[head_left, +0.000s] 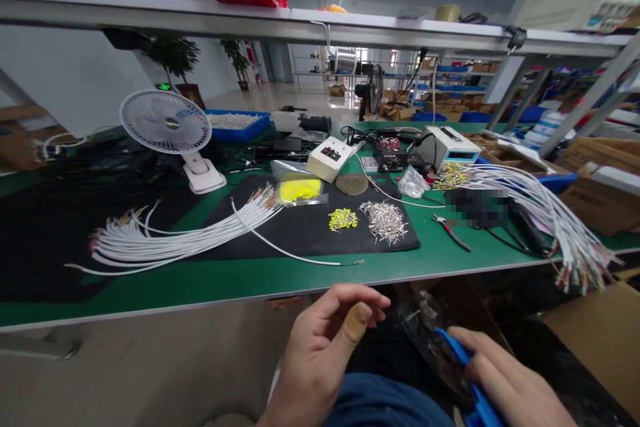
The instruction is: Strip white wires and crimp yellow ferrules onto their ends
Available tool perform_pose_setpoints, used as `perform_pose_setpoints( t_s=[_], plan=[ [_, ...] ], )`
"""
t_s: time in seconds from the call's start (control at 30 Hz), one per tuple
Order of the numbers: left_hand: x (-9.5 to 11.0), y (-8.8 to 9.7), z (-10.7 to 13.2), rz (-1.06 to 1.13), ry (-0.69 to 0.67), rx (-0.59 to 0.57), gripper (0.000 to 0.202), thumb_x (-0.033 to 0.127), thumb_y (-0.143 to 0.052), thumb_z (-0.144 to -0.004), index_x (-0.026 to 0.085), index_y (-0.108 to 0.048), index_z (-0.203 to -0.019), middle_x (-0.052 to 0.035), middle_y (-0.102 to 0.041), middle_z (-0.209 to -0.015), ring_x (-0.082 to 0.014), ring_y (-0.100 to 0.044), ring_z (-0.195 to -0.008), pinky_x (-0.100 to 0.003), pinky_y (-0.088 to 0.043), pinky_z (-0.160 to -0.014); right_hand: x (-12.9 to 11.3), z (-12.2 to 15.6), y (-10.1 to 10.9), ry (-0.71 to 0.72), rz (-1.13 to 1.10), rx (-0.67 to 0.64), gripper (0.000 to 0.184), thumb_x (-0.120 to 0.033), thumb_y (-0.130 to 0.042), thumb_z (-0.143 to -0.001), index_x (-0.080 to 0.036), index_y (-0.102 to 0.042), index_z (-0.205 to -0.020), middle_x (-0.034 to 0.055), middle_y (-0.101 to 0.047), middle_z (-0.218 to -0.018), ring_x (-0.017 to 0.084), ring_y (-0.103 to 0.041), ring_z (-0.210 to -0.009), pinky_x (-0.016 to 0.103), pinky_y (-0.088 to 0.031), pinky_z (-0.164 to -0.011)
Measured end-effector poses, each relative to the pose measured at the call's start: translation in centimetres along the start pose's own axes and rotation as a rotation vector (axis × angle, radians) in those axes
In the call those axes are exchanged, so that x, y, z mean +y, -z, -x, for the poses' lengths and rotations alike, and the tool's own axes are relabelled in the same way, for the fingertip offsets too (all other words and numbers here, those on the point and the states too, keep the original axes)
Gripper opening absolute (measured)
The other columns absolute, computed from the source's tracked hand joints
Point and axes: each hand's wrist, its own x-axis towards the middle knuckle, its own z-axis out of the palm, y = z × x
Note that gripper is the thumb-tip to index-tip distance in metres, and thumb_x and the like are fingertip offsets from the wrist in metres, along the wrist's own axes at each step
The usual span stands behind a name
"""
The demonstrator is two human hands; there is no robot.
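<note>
Your right grip (505,373) is wrapped around a blue tool (483,407); your left grip (319,343) is loosely spread, visibly vacant. Progress, as judged: right cable bundle (530,193), yellow-tipped at one end; left cable bundle (185,240) and loose cable (320,262) on the worktop (165,287), no yellow visible, apparently pending. Pose: your hands before the worktop's front edge, left thumb (356,323) raised.

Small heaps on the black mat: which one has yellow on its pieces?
The left, smaller heap; the right heap spreads wider and looks silvery white, with no yellow.
</note>
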Motion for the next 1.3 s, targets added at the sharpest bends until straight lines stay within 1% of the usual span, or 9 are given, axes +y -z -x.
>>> perform_pose_setpoints(
  t_s=[0.07, 0.13, 0.2, 0.27, 0.37, 0.6, 0.77, 0.93, 1.3],
  plan=[
    [1.0, 0.4, -0.2, -0.078, -0.024, -0.041, 0.017, 0.029, -0.062, -0.106, 0.023, -0.076, -0.113, -0.0055, -0.076, -0.112, -0.0172, -0.070, -0.099, -0.025, -0.055, -0.090, -0.5, -0.6, 1.2, 0.249, 0.373, 0.018, 0.039, -0.046, -0.067, -0.096, -0.018, -0.069, -0.123, 0.0178, -0.077, -0.124, 0.034, -0.079, -0.106, 0.031, -0.068, -0.080],
    [2.0, 0.9, -0.8, -0.175, -0.069, -0.110, 0.016, 0.025, -0.062, -0.106, 0.024, -0.077, -0.112, -0.0049, -0.076, -0.114, -0.0179, -0.071, -0.102, -0.026, -0.055, -0.092, -1.1, -1.0, 2.2, 0.350, 0.545, -0.022, 0.033, -0.036, -0.056, -0.098, -0.016, -0.067, -0.121, 0.0199, -0.077, -0.121, 0.034, -0.079, -0.103, 0.036, -0.070, -0.076],
    [3.1, 1.4, -1.4, -0.268, -0.117, -0.208, 0.016, 0.022, -0.063, -0.105, 0.024, -0.077, -0.112, -0.0044, -0.076, -0.113, -0.0183, -0.071, -0.105, -0.027, -0.055, -0.093, -1.2, -1.1, 2.9, 0.352, 0.584, -0.091, 0.036, -0.025, -0.056, -0.090, -0.016, -0.064, -0.124, 0.0195, -0.074, -0.126, 0.036, -0.077, -0.107, 0.043, -0.070, -0.079],
    [3.9, 1.9, -2.1, -0.349, -0.147, -0.306, 0.017, 0.020, -0.063, -0.105, 0.023, -0.077, -0.113, -0.0040, -0.077, -0.113, -0.0179, -0.071, -0.105, -0.027, -0.054, -0.094, -1.0, -1.0, 3.3, 0.352, 0.614, -0.155, 0.048, -0.017, -0.058, -0.080, -0.017, -0.062, -0.128, 0.0200, -0.070, -0.133, 0.039, -0.074, -0.112, 0.050, -0.070, -0.081],
    [4.8, 2.4, -2.9, -0.460, -0.173, -0.401, 0.017, 0.019, -0.063, -0.104, 0.023, -0.076, -0.115, -0.0024, -0.077, -0.112, -0.0153, -0.071, -0.103, -0.024, -0.054, -0.093, -0.4, -0.9, 3.7, 0.369, 0.639, -0.192, 0.057, -0.013, -0.058, -0.069, -0.017, -0.062, -0.126, 0.0223, -0.066, -0.136, 0.043, -0.070, -0.113, 0.058, -0.069, -0.079],
    [5.9, 2.3, -4.7, -0.609, -0.247, -0.583, 0.013, 0.017, -0.061, -0.105, 0.016, -0.073, -0.111, -0.0047, -0.073, -0.109, -0.0131, -0.068, -0.099, -0.021, -0.050, -0.090, -0.7, -1.7, 3.8, 0.356, 0.663, -0.194, 0.046, -0.011, -0.059, -0.073, -0.019, -0.064, -0.118, 0.0220, -0.064, -0.137, 0.044, -0.066, -0.114, 0.063, -0.067, -0.076],
    [6.0, 2.3, -4.8, -0.672, -0.277, -0.658, 0.014, 0.018, -0.059, -0.106, 0.017, -0.070, -0.113, -0.0080, -0.069, -0.112, -0.0167, -0.066, -0.100, -0.025, -0.051, -0.088, -0.8, -1.3, 3.8, 0.350, 0.666, -0.194, 0.045, -0.011, -0.059, -0.073, -0.018, -0.064, -0.118, 0.0229, -0.064, -0.135, 0.045, -0.065, -0.112, 0.063, -0.066, -0.075],
    [6.0, 2.3, -4.6, -0.728, -0.277, -0.672, 0.013, 0.016, -0.055, -0.106, 0.018, -0.067, -0.112, -0.0082, -0.065, -0.114, -0.0171, -0.063, -0.099, -0.027, -0.050, -0.087, -0.9, -1.3, 3.7, 0.347, 0.700, -0.176, 0.050, -0.013, -0.060, -0.074, -0.016, -0.064, -0.124, 0.0236, -0.061, -0.140, 0.045, -0.060, -0.119, 0.064, -0.062, -0.083],
    [6.3, 1.8, -4.6, -0.784, -0.366, -0.684, 0.011, 0.014, -0.055, -0.105, 0.014, -0.065, -0.110, -0.0101, -0.064, -0.114, -0.0171, -0.061, -0.100, -0.026, -0.050, -0.089, -1.3, -2.1, 3.9, 0.359, 0.698, -0.152, 0.043, -0.016, -0.057, -0.068, -0.012, -0.066, -0.111, 0.0222, -0.067, -0.127, 0.041, -0.062, -0.111, 0.057, -0.059, -0.084]
  ],
)
